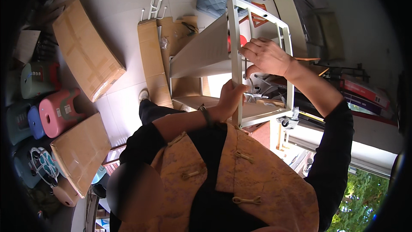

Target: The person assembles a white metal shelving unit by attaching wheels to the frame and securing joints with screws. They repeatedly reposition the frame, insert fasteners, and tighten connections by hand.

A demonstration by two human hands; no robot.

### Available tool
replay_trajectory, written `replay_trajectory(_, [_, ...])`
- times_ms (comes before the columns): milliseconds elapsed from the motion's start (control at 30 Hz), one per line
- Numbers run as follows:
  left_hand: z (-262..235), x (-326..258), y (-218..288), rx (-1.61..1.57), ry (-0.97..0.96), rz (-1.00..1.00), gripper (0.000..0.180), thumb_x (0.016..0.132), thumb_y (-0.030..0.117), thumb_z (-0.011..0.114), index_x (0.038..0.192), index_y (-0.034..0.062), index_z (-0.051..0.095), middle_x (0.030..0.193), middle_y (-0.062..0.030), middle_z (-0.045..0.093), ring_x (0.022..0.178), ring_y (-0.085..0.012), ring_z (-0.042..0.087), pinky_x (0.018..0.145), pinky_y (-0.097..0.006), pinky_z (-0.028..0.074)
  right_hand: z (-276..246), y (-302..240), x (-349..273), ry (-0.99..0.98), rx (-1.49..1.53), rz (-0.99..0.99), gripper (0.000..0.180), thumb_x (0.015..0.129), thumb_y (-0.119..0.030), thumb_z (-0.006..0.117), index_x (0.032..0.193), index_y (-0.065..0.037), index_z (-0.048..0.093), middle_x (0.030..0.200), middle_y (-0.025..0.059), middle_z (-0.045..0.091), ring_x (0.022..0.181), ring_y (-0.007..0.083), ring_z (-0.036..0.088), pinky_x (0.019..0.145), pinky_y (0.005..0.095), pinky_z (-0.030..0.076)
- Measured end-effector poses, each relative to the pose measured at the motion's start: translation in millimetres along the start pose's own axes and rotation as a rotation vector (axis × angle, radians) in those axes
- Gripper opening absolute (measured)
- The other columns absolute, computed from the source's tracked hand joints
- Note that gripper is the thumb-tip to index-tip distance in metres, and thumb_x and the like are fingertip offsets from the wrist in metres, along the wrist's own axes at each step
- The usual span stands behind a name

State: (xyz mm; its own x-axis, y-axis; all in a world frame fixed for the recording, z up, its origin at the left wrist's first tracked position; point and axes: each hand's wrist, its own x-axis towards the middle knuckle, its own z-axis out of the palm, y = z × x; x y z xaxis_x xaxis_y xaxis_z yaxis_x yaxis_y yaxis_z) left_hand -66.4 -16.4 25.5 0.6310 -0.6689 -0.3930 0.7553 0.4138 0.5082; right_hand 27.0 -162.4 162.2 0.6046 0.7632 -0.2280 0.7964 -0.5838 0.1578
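A white metal frame (235, 56) stands tilted in front of me, open in the middle. A beige panel (199, 49) reaches away from its left side. Low on the frame's left bar, my left hand (229, 99) is closed around the metal, thumb up along it. My right hand (268, 58) is at the same bar higher up, with its fingers bent. A thin dark rod (246, 68) shows between its fingers and thumb; its exact kind is hard to make out. A caster wheel (285, 122) sits at the frame's lower right corner.
Flattened cardboard (152, 60) lies on the floor beyond, with pliers (189, 28) on it and white metal hooks (155, 6) by its far end. A large carton (88, 49) is at left, near a pink stool (60, 111). Flat boxes (365, 92) are stacked at right.
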Motion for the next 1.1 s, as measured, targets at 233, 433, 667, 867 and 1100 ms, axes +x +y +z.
replay_trajectory(233, [0, -1, 3, 0.006, 0.004, 0.012, 0.021, 0.086, 0.021, 0.064, 0.085, 0.0033, 0.053, 0.059, -0.0044, 0.053, 0.048, -0.0138, 0.051, 0.046, -0.028, 0.041, 24, -2, 18, 0.306, 0.017, 0.038, 0.048, 0.067, -0.053, 0.072, 0.074, -0.007, 0.060, 0.069, 0.0042, 0.056, 0.066, 0.0236, 0.060, 0.061, 0.0357, 0.047])
replay_trajectory(433, [2, 2, 12, 0.027, 0.030, -0.006, 0.022, 0.085, 0.022, 0.064, 0.084, 0.0031, 0.054, 0.061, -0.0048, 0.053, 0.048, -0.0140, 0.051, 0.046, -0.028, 0.041, 41, -26, 42, 0.265, 0.073, 0.722, 0.058, 0.089, -0.058, 0.059, 0.056, -0.011, 0.061, 0.053, 0.0074, 0.058, 0.050, 0.0272, 0.061, 0.045, 0.0369, 0.045])
replay_trajectory(667, [3, 14, 14, 0.082, 0.056, -0.020, 0.022, 0.084, 0.022, 0.064, 0.088, 0.0024, 0.054, 0.062, -0.0051, 0.052, 0.050, -0.0143, 0.050, 0.046, -0.030, 0.042, 44, -27, 65, 0.149, 0.252, 1.449, 0.069, 0.091, -0.067, 0.047, 0.065, -0.008, 0.070, 0.063, 0.0133, 0.066, 0.067, 0.0351, 0.067, 0.063, 0.0446, 0.052])
replay_trajectory(867, [0, 19, 16, 0.129, 0.043, -0.064, 0.028, 0.085, 0.026, 0.064, 0.096, 0.0026, 0.052, 0.064, -0.0047, 0.050, 0.052, -0.0144, 0.051, 0.048, -0.030, 0.042, 41, -35, 69, 0.162, 0.148, 1.385, 0.052, 0.096, -0.051, 0.050, 0.077, -0.008, 0.071, 0.065, 0.0120, 0.067, 0.064, 0.0336, 0.067, 0.062, 0.0433, 0.054])
replay_trajectory(1100, [-15, 23, 13, 0.272, -0.085, 0.005, 0.039, 0.086, 0.038, 0.068, 0.100, 0.0043, 0.053, 0.074, -0.0045, 0.056, 0.063, -0.0140, 0.057, 0.058, -0.031, 0.048, 42, -39, 52, 0.338, 0.041, 1.000, 0.014, 0.087, -0.019, 0.060, 0.089, -0.005, 0.062, 0.085, 0.0123, 0.065, 0.073, 0.0317, 0.068, 0.061, 0.0427, 0.055])
